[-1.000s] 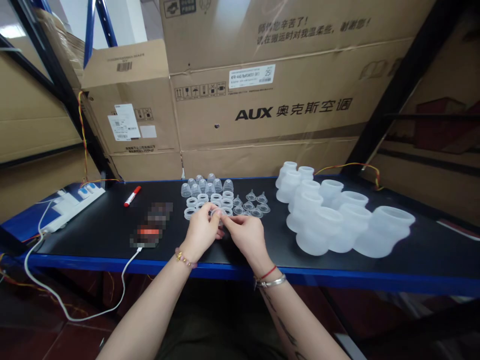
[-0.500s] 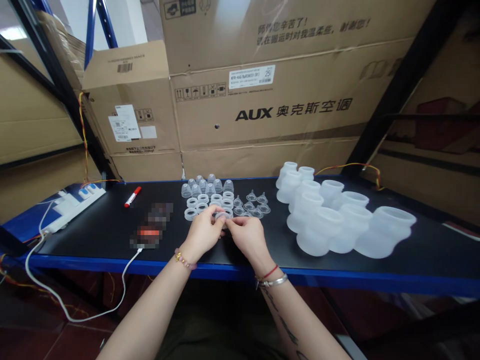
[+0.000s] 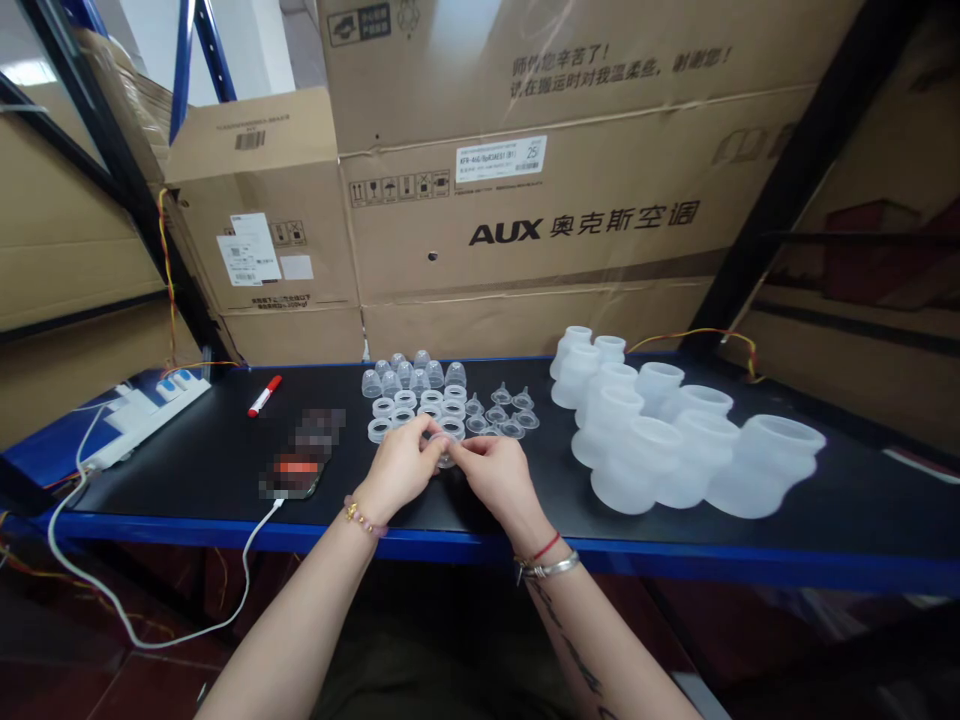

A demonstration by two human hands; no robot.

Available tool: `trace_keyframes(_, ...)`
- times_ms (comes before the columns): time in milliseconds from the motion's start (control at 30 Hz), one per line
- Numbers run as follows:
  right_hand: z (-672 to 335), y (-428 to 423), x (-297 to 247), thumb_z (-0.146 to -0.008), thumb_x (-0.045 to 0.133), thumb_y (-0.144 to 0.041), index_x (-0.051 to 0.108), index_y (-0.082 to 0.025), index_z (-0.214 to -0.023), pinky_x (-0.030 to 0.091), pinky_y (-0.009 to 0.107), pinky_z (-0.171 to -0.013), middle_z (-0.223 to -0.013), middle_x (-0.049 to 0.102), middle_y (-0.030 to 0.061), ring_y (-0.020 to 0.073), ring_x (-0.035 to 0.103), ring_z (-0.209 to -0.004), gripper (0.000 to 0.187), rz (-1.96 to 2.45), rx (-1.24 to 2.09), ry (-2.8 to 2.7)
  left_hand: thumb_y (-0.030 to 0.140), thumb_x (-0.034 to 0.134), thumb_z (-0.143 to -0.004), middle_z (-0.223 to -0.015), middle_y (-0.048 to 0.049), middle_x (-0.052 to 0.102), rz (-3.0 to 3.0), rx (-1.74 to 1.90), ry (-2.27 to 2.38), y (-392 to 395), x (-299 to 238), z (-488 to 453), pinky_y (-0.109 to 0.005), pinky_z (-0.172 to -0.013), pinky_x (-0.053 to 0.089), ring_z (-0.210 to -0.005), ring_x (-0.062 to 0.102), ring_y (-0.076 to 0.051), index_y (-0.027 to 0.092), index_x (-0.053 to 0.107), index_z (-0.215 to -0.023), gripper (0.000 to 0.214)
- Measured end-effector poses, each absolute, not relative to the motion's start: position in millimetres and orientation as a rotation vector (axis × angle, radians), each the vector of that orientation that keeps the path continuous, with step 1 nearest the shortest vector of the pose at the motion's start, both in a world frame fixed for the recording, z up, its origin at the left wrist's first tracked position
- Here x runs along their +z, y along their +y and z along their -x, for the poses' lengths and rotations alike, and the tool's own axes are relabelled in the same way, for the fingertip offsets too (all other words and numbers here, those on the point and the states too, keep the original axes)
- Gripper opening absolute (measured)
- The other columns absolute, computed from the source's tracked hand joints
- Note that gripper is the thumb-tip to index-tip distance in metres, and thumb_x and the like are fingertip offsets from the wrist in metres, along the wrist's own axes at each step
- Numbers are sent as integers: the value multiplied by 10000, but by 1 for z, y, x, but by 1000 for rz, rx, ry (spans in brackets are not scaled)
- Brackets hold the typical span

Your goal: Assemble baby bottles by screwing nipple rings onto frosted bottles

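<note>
My left hand (image 3: 401, 465) and my right hand (image 3: 495, 477) meet over the black tabletop (image 3: 187, 470), and their fingertips pinch a small clear silicone ring (image 3: 445, 453) between them. Just beyond my fingers lie rows of similar clear rings (image 3: 405, 412). Behind those stand clear dome-shaped caps (image 3: 409, 376). Small clear funnel-shaped silicone pieces (image 3: 499, 412) sit to the right of the rings. Large frosted silicone cups (image 3: 628, 478) are crowded together further right, apart from my hands.
A blurred, pixelated object (image 3: 298, 462) with a white cable (image 3: 247, 545) lies left of my hands. Further left are a red-capped marker (image 3: 264, 396) and a white power strip (image 3: 150, 425). Stacked cardboard boxes (image 3: 525, 230) stand along the table's back edge, within blue-and-black shelving.
My hands have drawn slightly toward me with the small ring between them. The ring stays pinched by both hands, and the objects on the table have not visibly moved.
</note>
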State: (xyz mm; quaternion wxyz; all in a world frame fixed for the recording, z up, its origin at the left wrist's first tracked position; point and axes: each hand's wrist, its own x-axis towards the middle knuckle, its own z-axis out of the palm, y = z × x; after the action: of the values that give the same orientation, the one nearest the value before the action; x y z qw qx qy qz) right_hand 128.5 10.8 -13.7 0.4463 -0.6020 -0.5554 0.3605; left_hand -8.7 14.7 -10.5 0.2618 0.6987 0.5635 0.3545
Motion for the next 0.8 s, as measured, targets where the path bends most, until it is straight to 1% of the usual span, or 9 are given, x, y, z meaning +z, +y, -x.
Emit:
trace_keyframes(100, -130, 11, -14, -658, 643, -386, 691, -135, -535, 256, 225, -423, -391, 473, -20, 93, 385, -417, 284, 1495, 894, -1387, 301, 511, -883, -587, 16, 616, -1967, 912, 1602, 9, -4, 4, -251, -586, 405, -578, 613, -164, 207, 591, -887, 124)
trace_keyframes(200, -131, 13, -17, -666, 630, -368, 714, -134, -569, 262, 232, -434, -396, 486, -17, 103, 400, -424, 267, 1522, 887, -1390, 253, 475, -903, -639, -6, 628, -2043, 855, 1688, 4, 2, -2, -267, -614, 397, -618, 619, -179, 200, 581, -893, 118)
trace_keyframes(300, -130, 13, -21, -691, 598, -377, 721, -134, -590, 277, 238, -451, -409, 496, -13, 113, 421, -439, 291, 1497, 841, -1388, 233, 460, -906, -697, -27, 639, -2124, 858, 1737, 2, 4, -6, -284, -641, 397, -678, 626, -202, 198, 577, -910, 122)
trace_keyframes(367, -129, 12, -23, -698, 583, -389, 726, -135, -601, 288, 240, -460, -421, 504, -11, 121, 436, -451, 307, 1470, 817, -1381, 225, 461, -901, -693, -26, 630, -2148, 885, 1734, 3, 2, -6, -288, -650, 402, -680, 621, -203, 199, 578, -917, 121)
trace_keyframes(500, -129, 10, -21, -698, 581, -389, 738, -130, -629, 317, 240, -479, -452, 548, 1, 134, 480, -478, 310, 1438, 829, -1338, 251, 467, -899, -636, 6, 595, -2072, 976, 1612, 8, -4, -3, -267, -619, 417, -604, 591, -165, 208, 581, -922, 124)
trace_keyframes(600, -132, 11, -19, -692, 599, -378, 754, -119, -690, 348, 241, -501, -517, 615, 19, 140, 512, -510, 302, 1423, 820, -1279, 306, 492, -887, -659, 25, 598, -1939, 1013, 1424, 13, -10, 1, -238, -563, 435, -552, 571, -127, 208, 574, -994, 167)
trace_keyframes(700, -135, 13, -20, -667, 628, -377, 755, -113, -714, 364, 246, -510, -545, 638, 29, 143, 522, -517, 297, 1415, 857, -1247, 264, 533, -842, -717, 24, 613, -1884, 1019, 1332, 16, -14, 4, -218, -558, 465, -565, 576, -106, 196, 575, -1074, 244)
trace_keyframes(800, -136, 14, -22, -641, 655, -392, 751, -111, -711, 373, 248, -509, -549, 643, 35, 147, 533, -524, 305, 1400, 898, -1233, 205, 536, -814, -696, 22, 615, -1870, 1039, 1337, 16, -16, 4, -222, -576, 501, -573, 590, -108, 193, 593, -1082, 274)
